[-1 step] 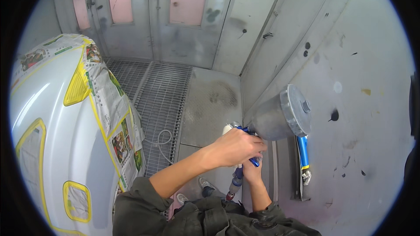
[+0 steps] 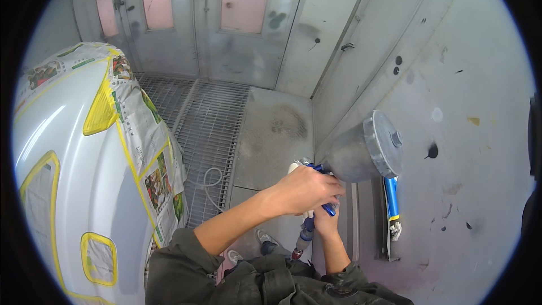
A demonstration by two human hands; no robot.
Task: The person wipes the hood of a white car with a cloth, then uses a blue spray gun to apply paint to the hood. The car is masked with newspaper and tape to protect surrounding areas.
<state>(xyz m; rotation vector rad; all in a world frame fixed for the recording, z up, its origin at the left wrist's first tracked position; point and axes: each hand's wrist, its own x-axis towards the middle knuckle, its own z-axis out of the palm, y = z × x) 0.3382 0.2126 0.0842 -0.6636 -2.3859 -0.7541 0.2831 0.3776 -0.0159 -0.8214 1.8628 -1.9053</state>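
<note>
Spray gun (image 2: pixel 323 187) is up in front of me, both hands on it, and nothing has shifted from the frame a blink ago: same grip, same tilt, so the work sits exactly where it was. My left hand (image 2: pixel 305 191) is curled over the back of the gun's blue body, fingers closed round it. My right hand (image 2: pixel 326 225) is underneath, wrapped on the handle (how tight, or whether a finger is on the trigger, I can't tell, because the left hand covers it). The grey paint cup (image 2: pixel 361 149) leans over to the right with its lid toward the wall (image 2: pixel 468 135), and the air fitting (image 2: pixel 305 238) hangs down below my wrists.

The wall is close, grey and flecked with dark spots and old overspray. A blue-handled tool (image 2: pixel 390 199) hangs on it just beside the cup. Off to my left, well apart from the gun, stands a white car body panel (image 2: pixel 68 152) edged in newspaper masking (image 2: pixel 152 152) and yellow tape (image 2: pixel 100 114). Below me there is metal floor grating (image 2: pixel 209 118) with a pale hose (image 2: pixel 212 178) looped on it, and closed booth doors (image 2: pixel 243 0) with pinkish panes are at the far end.
</note>
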